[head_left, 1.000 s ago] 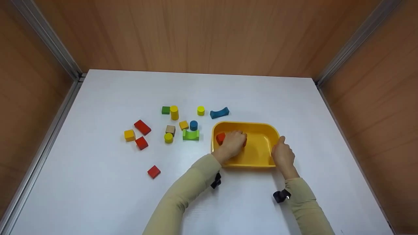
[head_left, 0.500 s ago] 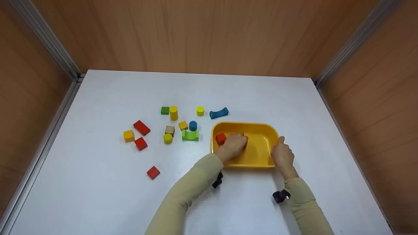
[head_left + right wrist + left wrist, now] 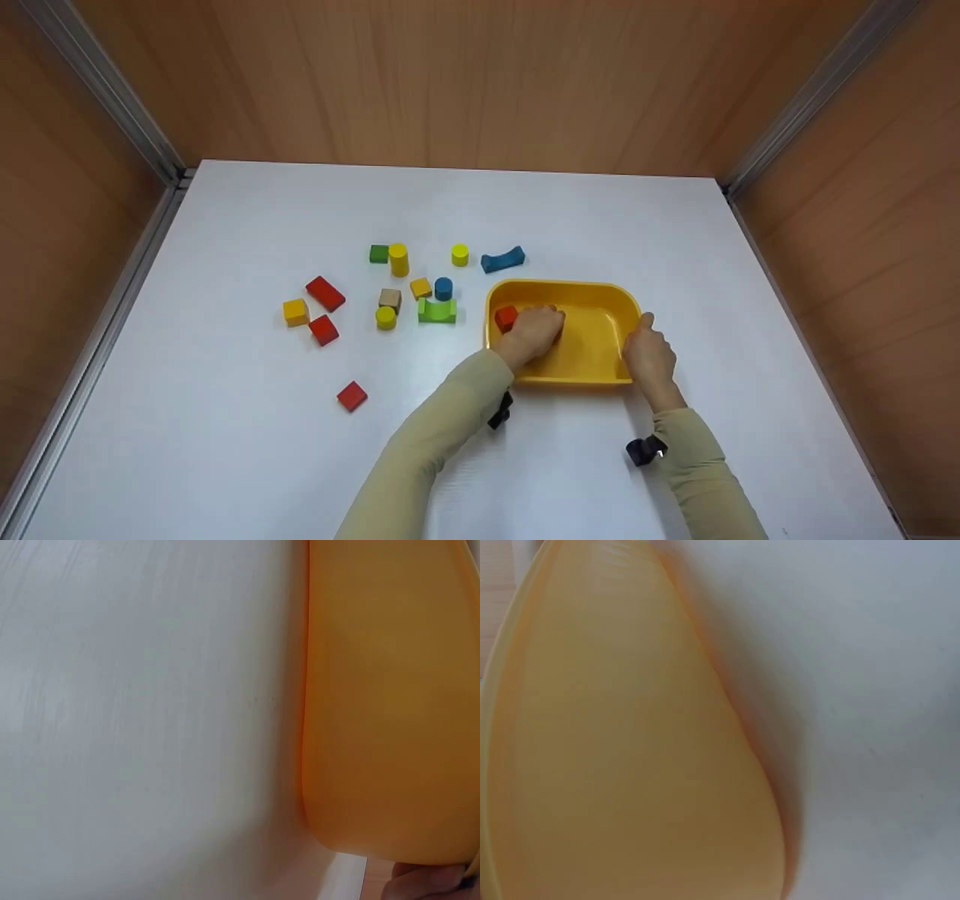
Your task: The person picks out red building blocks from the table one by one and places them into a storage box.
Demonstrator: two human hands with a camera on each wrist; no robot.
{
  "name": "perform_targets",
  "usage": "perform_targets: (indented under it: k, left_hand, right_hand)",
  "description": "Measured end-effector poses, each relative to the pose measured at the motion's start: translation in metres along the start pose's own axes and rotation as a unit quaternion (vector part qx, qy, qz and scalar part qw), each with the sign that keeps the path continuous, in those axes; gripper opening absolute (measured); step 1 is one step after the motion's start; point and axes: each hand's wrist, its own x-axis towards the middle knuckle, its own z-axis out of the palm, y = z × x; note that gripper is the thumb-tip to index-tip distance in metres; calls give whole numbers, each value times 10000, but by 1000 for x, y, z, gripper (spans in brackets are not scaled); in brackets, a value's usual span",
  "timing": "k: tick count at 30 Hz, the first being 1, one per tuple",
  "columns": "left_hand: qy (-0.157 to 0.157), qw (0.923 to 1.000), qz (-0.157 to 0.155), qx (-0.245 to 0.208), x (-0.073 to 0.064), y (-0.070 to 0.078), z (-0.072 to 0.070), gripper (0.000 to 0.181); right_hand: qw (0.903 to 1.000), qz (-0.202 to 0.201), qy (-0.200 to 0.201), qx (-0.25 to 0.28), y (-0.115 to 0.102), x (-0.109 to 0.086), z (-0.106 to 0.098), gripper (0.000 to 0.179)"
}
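Note:
In the head view a yellow plastic tray [image 3: 592, 337] sits on the white table. My left hand [image 3: 532, 331] reaches over its left front side, fingers curled down on a red block that is mostly hidden beneath them. Just left of that hand lies another red block [image 3: 506, 319], inside the tray. My right hand [image 3: 649, 356] grips the tray's right rim; in the right wrist view its fingers [image 3: 424, 881] curl under the rim at the lower right corner. The left wrist view is filled by the tray's outer wall [image 3: 637, 727], with that hand out of sight.
Left of the tray lie several loose blocks, among them a red block [image 3: 352, 396], a yellow cylinder [image 3: 399, 260], a green arch block [image 3: 437, 311] and a blue cylinder [image 3: 443, 289]. A blue curved block [image 3: 503, 259] lies behind the tray. Wooden panels [image 3: 465, 82] enclose the table.
My left hand has shifted only slightly inside the tray, first right and then back left. My right hand and the tray stay in place.

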Motion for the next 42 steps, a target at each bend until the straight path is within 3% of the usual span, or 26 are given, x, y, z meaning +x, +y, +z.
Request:
perform_targets:
  k: [12, 20, 25, 29, 37, 42]
  left_hand:
    - [-204, 9997, -78, 123, -2, -1, 0, 13]
    - [-237, 9996, -169, -46, -3, 2, -3, 33]
    - [-141, 9995, -267, 22, -5, 6, -7, 38]
    - [57, 9993, -354, 66, -10, 9, -13, 37]
    - [962, 9940, -483, -209, -27, 10, -27, 29]
    - [1251, 9903, -553, -252, -39, 7, -33, 31]
  right_hand:
    - [9999, 138, -95, -9, -1, 0, 0, 32]
    - [9998, 161, -85, 39, -1, 1, -1, 34]
    - [9999, -46, 86, -57, 0, -1, 0, 28]
    - [9999, -43, 71, -88, 0, -1, 0, 24]
    - [9998, 156, -142, -14, 0, 1, -2, 31]
    - [9998, 147, -144, 7, 0, 1, -2, 30]
